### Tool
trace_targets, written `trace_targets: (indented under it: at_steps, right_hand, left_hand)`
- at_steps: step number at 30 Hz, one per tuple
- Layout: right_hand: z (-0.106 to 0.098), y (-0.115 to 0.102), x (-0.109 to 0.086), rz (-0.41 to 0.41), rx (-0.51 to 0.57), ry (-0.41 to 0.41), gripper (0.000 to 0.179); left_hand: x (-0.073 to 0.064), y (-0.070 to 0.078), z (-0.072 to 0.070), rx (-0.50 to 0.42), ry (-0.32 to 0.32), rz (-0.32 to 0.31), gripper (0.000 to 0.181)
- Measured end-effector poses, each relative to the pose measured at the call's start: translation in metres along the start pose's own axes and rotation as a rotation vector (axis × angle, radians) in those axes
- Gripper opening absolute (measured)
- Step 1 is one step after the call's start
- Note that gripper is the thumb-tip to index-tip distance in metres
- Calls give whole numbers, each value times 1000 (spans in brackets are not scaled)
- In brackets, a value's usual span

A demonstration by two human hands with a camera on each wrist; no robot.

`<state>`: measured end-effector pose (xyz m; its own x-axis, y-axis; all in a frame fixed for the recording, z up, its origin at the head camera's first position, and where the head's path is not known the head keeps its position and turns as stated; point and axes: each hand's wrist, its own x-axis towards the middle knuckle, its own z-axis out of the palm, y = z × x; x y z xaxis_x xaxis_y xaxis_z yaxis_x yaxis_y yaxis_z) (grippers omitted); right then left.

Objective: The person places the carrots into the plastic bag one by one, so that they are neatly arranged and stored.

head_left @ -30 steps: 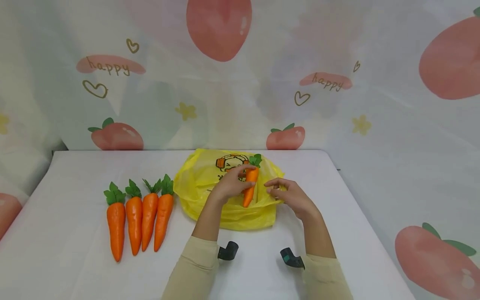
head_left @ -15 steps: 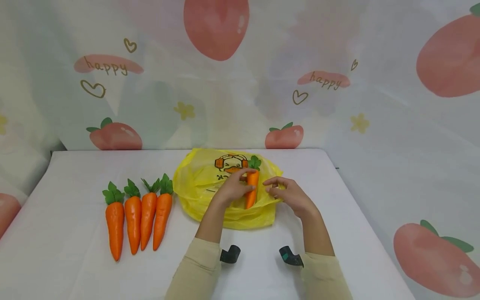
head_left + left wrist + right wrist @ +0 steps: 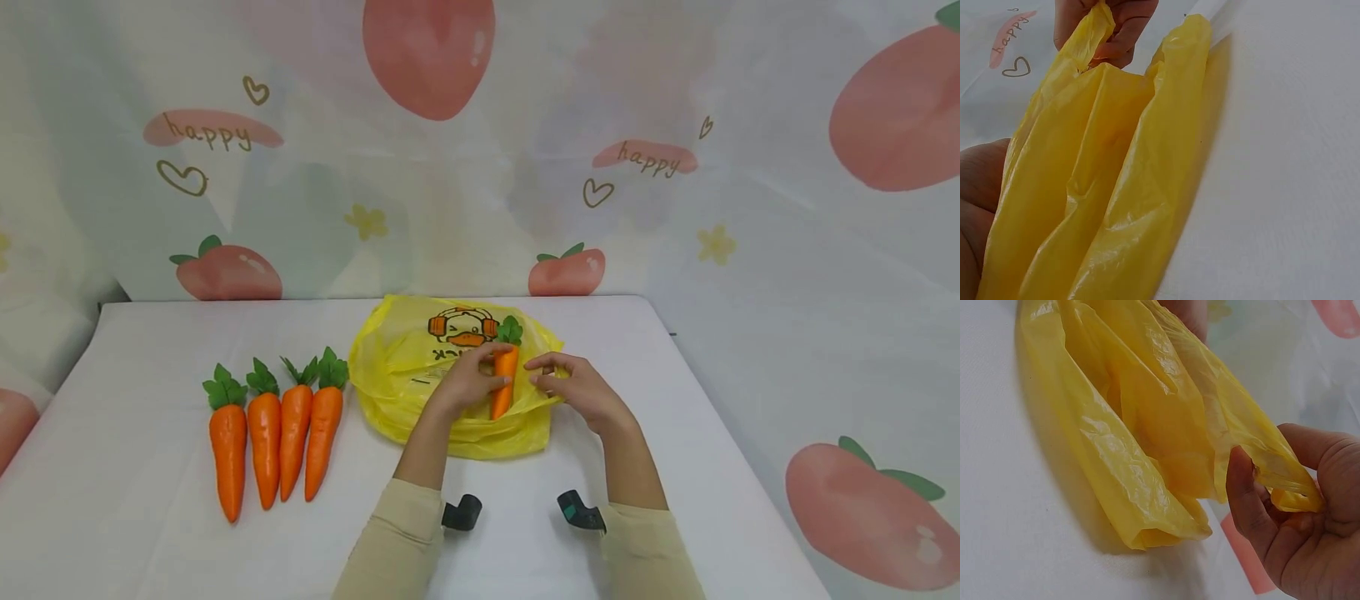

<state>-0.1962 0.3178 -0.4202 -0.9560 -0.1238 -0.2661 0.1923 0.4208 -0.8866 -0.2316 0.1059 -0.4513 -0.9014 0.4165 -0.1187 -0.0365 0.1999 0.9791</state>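
Observation:
My left hand (image 3: 468, 383) grips an orange carrot (image 3: 504, 379) with green leaves, fingers on its upper part and thumb across its middle. The carrot lies at the opening of a yellow plastic bag (image 3: 487, 437), and its lower tip is hidden behind the bag's front edge. With curled fingers, my right hand (image 3: 581, 387) holds the bag's right edge, as the right wrist view shows on the bag's handle (image 3: 1297, 500). In the left wrist view, the yellow plastic (image 3: 1104, 187) hides the carrot and most of my left hand (image 3: 975, 212).
Several more carrots (image 3: 264, 450) lie side by side on the white tablecloth (image 3: 150, 533), left of the bag. A printed curtain (image 3: 465, 183) with fruit and "happy" patterns hangs behind the table. A black mount (image 3: 462, 512) sticks out at the left wrist, another (image 3: 580, 510) at the right.
My left hand has moved slightly down and toward the right with the carrot. Its tip, earlier in sight, has slipped behind the bag's front edge. My right hand keeps its hold.

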Motion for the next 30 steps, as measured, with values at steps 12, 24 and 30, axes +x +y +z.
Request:
trace_targets:
  at_steps: [12,24,30]
  right_hand:
    - [-1,-1,-1,9,6,11,32]
    - [-3,-2,-1,7,6,11,30]
    - [-2,-2,-3,20,6,13,32]
  left_hand:
    - [-1,1,5,72,39,27,48]
    - [-1,2,5,110,41,45,50]
    - [0,1,5,98,37,29,52]
